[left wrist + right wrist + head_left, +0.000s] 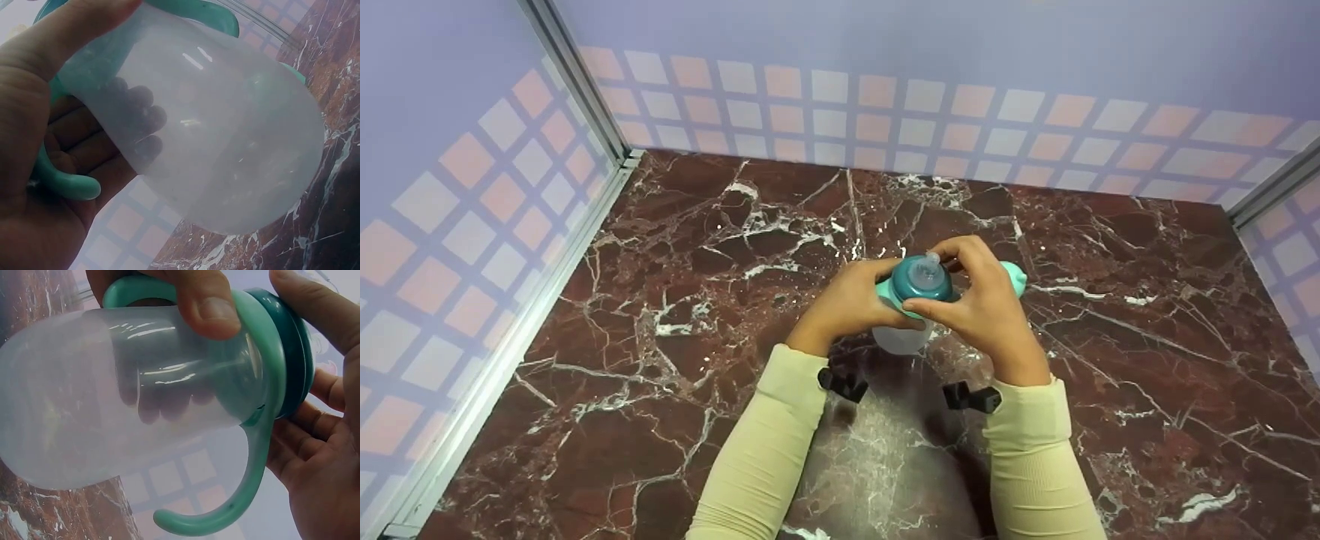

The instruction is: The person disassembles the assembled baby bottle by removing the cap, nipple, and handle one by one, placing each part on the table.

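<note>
A clear baby bottle (901, 339) with a mint-green two-handled ring and a dark teal collar (297, 363) is held above the tabletop, tilted. A translucent nipple (932, 264) stands up from the collar. My left hand (856, 301) grips the bottle's upper body; its fingers show through the clear wall in both wrist views. One curved handle (70, 184) passes by the left palm. My right hand (988, 309) holds the teal collar, thumb on one side and fingers on the other. Inside the bottle I see no contents.
A mint-green rounded piece (1014, 277), partly hidden, lies just beyond the right hand. The table (660, 420) is dark red marble with white veins. Panels (885, 37) with pink and white squares stand behind and at both sides. A metal rail (510, 360) edges the left.
</note>
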Demonstrator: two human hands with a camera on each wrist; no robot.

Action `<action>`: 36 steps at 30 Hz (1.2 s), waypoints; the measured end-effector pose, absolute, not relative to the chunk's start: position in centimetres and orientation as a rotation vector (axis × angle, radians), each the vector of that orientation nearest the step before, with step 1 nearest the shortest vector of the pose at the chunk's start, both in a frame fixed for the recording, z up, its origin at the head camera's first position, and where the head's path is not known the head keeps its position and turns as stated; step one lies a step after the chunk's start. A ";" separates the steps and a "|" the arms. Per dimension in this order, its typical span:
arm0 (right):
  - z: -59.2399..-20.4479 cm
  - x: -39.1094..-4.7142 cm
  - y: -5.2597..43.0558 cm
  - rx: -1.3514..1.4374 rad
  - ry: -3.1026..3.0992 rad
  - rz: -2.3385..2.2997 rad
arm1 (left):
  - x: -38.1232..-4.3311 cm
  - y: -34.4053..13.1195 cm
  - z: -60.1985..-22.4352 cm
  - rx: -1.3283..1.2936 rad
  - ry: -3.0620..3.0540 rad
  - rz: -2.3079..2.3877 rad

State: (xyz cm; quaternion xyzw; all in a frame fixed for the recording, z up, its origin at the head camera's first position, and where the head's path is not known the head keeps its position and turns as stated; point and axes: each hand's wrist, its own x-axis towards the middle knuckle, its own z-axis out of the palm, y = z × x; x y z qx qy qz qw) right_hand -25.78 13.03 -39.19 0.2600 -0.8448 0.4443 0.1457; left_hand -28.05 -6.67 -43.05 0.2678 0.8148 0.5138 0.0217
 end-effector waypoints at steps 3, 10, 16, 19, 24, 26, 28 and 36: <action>-39.2 -25.8 13.3 0.778 -2.435 1.302 | -28.0 -6.7 -43.1 0.839 2.518 1.596; -39.2 -25.7 13.7 0.819 -2.417 1.352 | -28.0 -6.7 -43.2 0.873 2.491 1.611; -39.2 -25.6 13.7 0.864 -2.387 1.432 | -28.0 -6.7 -43.2 0.870 2.494 1.600; -39.1 -25.6 13.7 0.893 -2.367 1.482 | -28.0 -6.7 -43.1 0.869 2.485 1.615; -39.1 -25.6 13.7 0.949 -2.325 1.556 | -28.0 -6.7 -43.2 0.878 2.480 1.630; -39.1 -25.6 13.7 0.969 -2.310 1.577 | -28.1 -6.7 -43.3 0.884 2.482 1.628; -39.2 -25.6 13.8 0.986 -2.301 1.591 | -28.1 -6.7 -43.3 0.885 2.488 1.621; -39.3 -25.7 13.9 0.996 -2.297 1.635 | -28.0 -6.7 -43.3 0.868 2.504 1.613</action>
